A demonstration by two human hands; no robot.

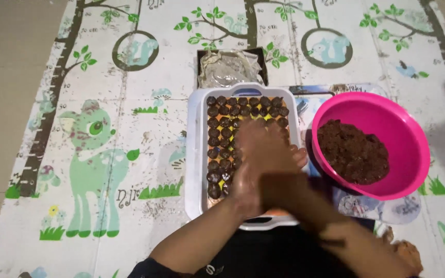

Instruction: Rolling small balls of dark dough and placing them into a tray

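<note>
Both hands meet palm to palm over the tray (195,154), the left hand (251,175) under or beside the right hand (276,154), pressed together and blurred. Whatever sits between the palms is hidden; I cannot tell whether a lump of the mix is there.

The tray is white, with handles at its near and far ends, and its long axis runs away from the person. It holds rows of small dark balls (220,135), packed touching one another along the far end and down the left side; the hands cover much of the rest. The balls are round, so they point no way in particular. They look soft and a little sticky, light, and easily dented. Judging by that, each is best lifted with fingertips from the sides, with little squeeze.

Just right of the tray stands a pink bowl (410,139) with a heap of dark brown mix (354,152) on its bottom. The mix looks crumbly and moist, likely to cling to skin.

Beyond the tray's far end lies a dark box (202,54) lined with crumpled foil (230,69). Everything rests on a play mat (104,154) printed with trees, a green deer and squirrels, spread on the floor.
</note>
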